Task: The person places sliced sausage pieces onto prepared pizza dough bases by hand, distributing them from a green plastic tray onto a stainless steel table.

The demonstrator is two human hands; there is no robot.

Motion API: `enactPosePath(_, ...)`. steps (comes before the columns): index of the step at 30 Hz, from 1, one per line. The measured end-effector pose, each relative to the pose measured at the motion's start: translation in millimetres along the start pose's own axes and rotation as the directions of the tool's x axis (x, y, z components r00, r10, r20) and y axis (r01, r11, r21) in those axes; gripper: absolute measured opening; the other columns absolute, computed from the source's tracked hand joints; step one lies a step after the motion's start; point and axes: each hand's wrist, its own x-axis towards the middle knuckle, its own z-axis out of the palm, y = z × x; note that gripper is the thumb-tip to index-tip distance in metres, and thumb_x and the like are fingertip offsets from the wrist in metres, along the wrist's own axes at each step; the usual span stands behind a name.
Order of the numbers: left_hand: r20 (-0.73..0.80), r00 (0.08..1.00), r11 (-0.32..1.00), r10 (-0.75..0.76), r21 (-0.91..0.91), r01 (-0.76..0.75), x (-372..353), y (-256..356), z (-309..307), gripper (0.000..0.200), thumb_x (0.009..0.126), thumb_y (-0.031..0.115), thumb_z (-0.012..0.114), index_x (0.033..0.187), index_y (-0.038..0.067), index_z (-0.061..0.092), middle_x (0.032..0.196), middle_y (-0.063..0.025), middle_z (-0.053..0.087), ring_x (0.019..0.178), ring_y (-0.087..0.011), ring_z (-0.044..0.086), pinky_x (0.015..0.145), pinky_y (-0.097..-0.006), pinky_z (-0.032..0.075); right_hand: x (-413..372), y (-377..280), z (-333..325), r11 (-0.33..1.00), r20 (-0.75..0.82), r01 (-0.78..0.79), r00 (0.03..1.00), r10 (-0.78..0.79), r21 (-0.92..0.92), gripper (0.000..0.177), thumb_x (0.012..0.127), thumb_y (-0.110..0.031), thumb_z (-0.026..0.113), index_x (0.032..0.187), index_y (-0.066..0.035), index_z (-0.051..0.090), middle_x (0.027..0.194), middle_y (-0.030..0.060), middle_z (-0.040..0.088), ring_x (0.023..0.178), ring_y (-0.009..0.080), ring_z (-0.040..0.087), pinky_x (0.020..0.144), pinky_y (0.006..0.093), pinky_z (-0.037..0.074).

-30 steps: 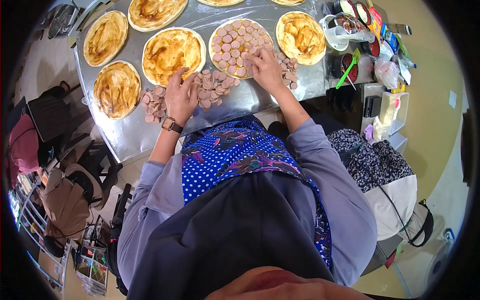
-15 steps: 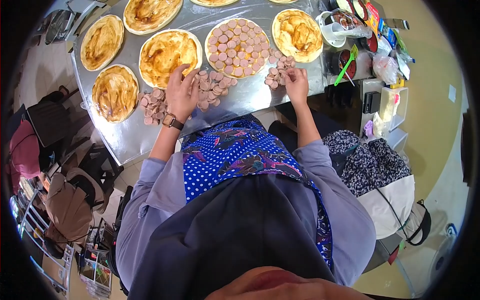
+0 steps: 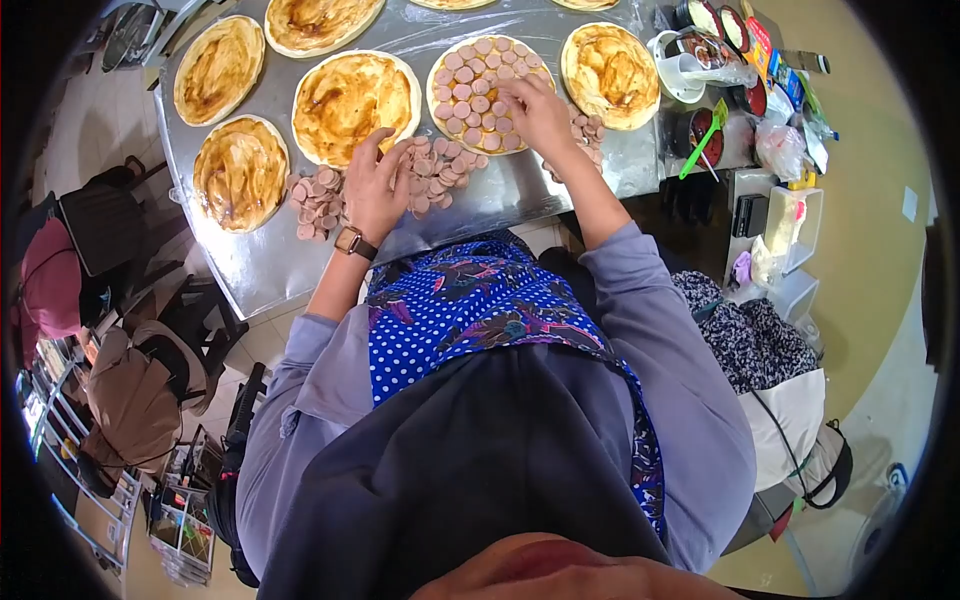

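Note:
Round dough bases spread with brown sauce lie on a metal table [image 3: 240, 270]. One base [image 3: 466, 92] is covered with pink sausage slices, and my right hand [image 3: 535, 108] is over its right part with fingers bent together; what they hold is too small to make out. My left hand [image 3: 378, 185], fingers apart and curved, rests at a pile of sausage slices [image 3: 435, 175], just below a sauced base [image 3: 355, 108]. More slices [image 3: 318, 203] lie left of my left wrist. Another slice pile [image 3: 588, 130] is partly hidden behind my right forearm.
Another sauced base [image 3: 610, 75] lies at the right. Beyond it are a white container [image 3: 680, 78], bowls, a green spatula [image 3: 705, 140] and plastic bags [image 3: 778, 148]. A person in pink [image 3: 52, 285] is at the far left, near chairs and a wire rack.
My right hand has moved from the right slice pile up and left over the slice-covered base. My left hand stays by its pile. The view has shifted slightly.

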Motion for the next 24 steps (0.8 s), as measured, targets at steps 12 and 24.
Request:
enactPosePath(12, -0.043, 0.997, 0.997, -0.057, 0.040, 0.059, -18, -14, -10, 0.034, 0.085, 0.009, 0.071, 0.118, 0.013, 0.070, 0.129, -0.0100, 0.059, 0.110, -0.0296, 0.060, 0.090, -0.0393, 0.051, 13, 22, 23, 0.992, -0.033, -0.128, 0.991, 0.128, 0.012, 0.010, 0.085, -0.015, 0.075, 0.094, -0.009, 0.075, 0.089, 0.0046, 0.066, 0.076, 0.0199, 0.068, 0.067, 0.0332, 0.054)
enactPosePath(24, 0.002, 1.000, 1.000, -0.005, 0.021, 0.005, -6, -9, -6, 0.038, 0.083, 0.006, 0.069, 0.121, 0.014, 0.069, 0.130, -0.0117, 0.059, 0.112, -0.0307, 0.059, 0.091, -0.0403, 0.050, 20, 25, 20, 0.972, -0.043, -0.071, 0.997, 0.063, -0.223, 0.008, 0.084, -0.018, 0.073, 0.088, -0.012, 0.073, 0.094, 0.0050, 0.064, 0.089, 0.0277, 0.066, 0.073, 0.0406, 0.054)
